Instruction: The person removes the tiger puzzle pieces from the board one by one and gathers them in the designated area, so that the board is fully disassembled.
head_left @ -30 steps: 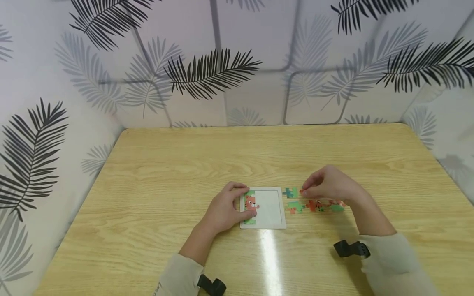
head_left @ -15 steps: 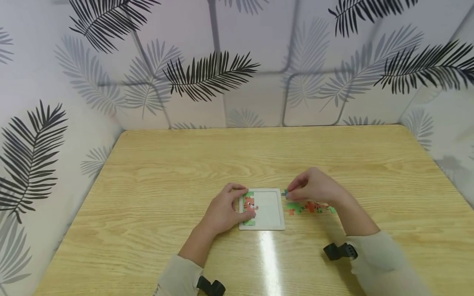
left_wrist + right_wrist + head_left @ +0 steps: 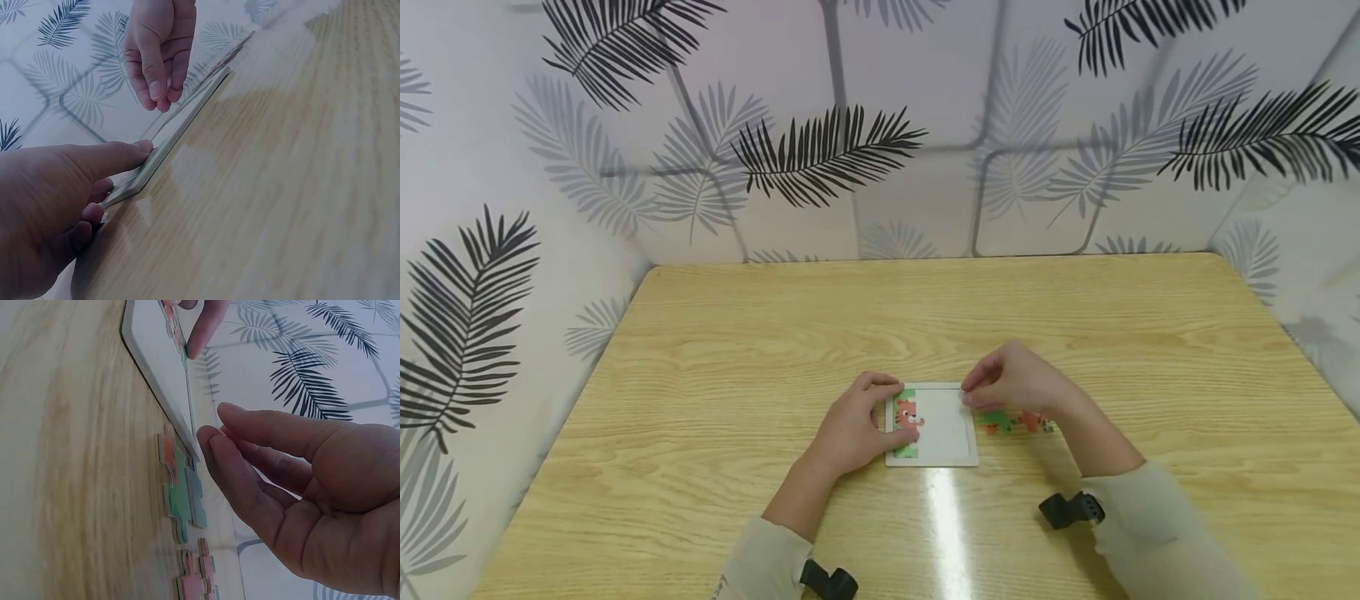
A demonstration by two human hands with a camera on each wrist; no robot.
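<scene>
A square white puzzle tray (image 3: 945,429) lies on the table, its left strip filled with a picture of an orange tiger (image 3: 906,412) on green. My left hand (image 3: 850,425) grips the tray's left side, thumb on the picture and fingers at the far left corner. Over the tray's far right corner hovers my right hand (image 3: 1026,383), fingers loosely bent. In the right wrist view no piece shows between its thumb and fingertips. Beside the tray's right edge lie a green puzzle piece (image 3: 179,503), a blue-grey piece (image 3: 197,494) and a pinkish one (image 3: 192,584).
The wooden table (image 3: 745,333) reaches back to a wall with a leaf-patterned covering (image 3: 827,158). More orange and green puzzle pieces (image 3: 1033,422) lie partly under the right forearm in the head view. A black wrist camera (image 3: 1071,508) sits on the right cuff.
My right hand has moved left from above the loose pieces to the tray's far right corner. The left hand has kept its grip on the tray.
</scene>
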